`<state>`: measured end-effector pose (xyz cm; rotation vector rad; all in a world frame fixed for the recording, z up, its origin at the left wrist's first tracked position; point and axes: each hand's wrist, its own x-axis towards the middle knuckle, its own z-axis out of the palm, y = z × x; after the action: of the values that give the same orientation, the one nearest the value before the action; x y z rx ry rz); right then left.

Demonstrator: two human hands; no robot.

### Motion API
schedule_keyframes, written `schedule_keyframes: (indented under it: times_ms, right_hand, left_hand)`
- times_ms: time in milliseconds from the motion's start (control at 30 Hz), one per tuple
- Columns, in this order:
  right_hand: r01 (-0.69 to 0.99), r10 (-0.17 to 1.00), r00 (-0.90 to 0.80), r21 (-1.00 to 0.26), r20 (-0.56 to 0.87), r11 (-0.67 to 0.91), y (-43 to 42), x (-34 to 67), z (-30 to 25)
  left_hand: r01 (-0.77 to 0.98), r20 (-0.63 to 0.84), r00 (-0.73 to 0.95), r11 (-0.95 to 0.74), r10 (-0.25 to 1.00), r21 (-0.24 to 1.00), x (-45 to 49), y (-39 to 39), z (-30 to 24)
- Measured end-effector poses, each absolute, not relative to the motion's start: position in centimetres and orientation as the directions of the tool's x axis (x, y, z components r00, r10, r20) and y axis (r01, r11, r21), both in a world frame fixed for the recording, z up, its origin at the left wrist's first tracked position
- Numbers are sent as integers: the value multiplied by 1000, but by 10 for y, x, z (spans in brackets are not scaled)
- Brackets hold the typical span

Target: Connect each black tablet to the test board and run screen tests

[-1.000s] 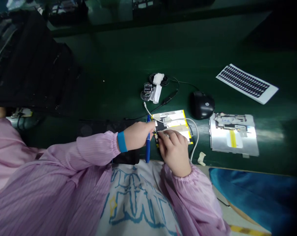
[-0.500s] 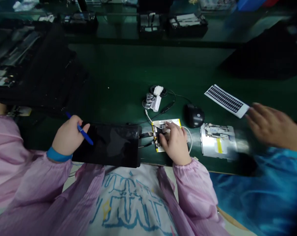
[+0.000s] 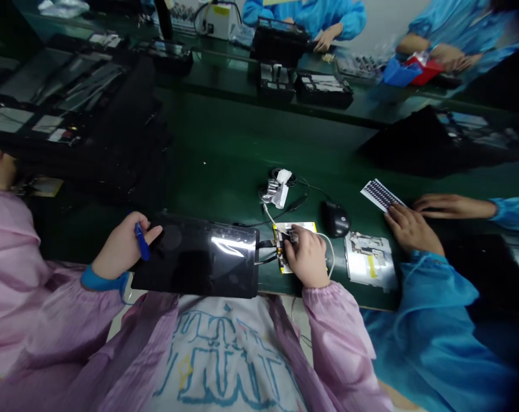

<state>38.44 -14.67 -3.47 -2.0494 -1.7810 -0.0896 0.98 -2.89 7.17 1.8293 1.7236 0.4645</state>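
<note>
My left hand [image 3: 121, 246] is closed around a blue pen [image 3: 142, 241], its tip pointing down beside the left end of a black tablet screen [image 3: 194, 260]. The glossy screen lies face up near the table's front edge. Short dark ribbon cables [image 3: 266, 244] run from its right side to a circuit board on a white, yellow-edged battery [image 3: 308, 226]. Over that board my right hand [image 3: 309, 257] rests with thumb and forefinger curled in; what they grip is hidden. A white cable [image 3: 268, 213] leads under these fingers.
A black mouse [image 3: 335, 218] and coiled cable [image 3: 280, 187] lie behind. On the right are a metal-backed board [image 3: 371, 260], a label sheet [image 3: 379, 194] and a co-worker's hand [image 3: 413, 228]. Stacked black trays [image 3: 126, 131] rise at left. Blue-sleeved people work across the shelf.
The view has tilted upward, bringing people across the table into sight. The neighbour's hand on the right has moved left onto the label sheet. My pen has turned more upright.
</note>
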Motion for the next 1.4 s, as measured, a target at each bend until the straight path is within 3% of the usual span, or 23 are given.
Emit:
schedule_keyframes:
  times_ms: [167,267,333,400,467,533,600,667,733,933,1400]
  right_hand:
    - [916,915,240,-387,325,-104,-147,388,-44]
    - [887,875,299,-450,382,-107,-150,378,-35]
    - [889,844,258,-457,470,-18,-155,356,-20]
    - [891,852,99,-427,514,154,-162,324,-2]
    - [848,877,-204,-368,436,381,-168,293,14]
    - [816,865,-388,-317,317,483,-167,271,23]
    - [885,909,-321,-257,267,388,-162,264,26]
    - [954,944,-119,-230,307,195,-156,266,26]
    - [958,939,-45,-252,340,137,-153,268,27]
    - [839,887,-397,-297,237,455,-169,239,32]
    - [811,852,-469,-268,234,520,-172,222,23]
  left_hand:
    - [528,-104,81,46,991,848,12,-16,51]
    - [430,-103,78,60,992,901,17,-9,37]
    - [391,-69,105,22,992,920,18,-7,30]
    - [364,-34,137,-19,990,931,16,-7,24]
    - [341,-5,159,-50,987,939,14,-9,22]
    - [322,22,174,-78,984,943,12,-11,21]
    - [310,39,190,-98,981,946,12,-12,21]
    - [297,49,194,-107,980,949,13,-14,21]
    - [279,53,197,-108,979,954,13,-16,21]
    - [244,49,218,-103,975,964,14,-17,18]
    - [173,81,234,-123,969,977,14,-19,12]
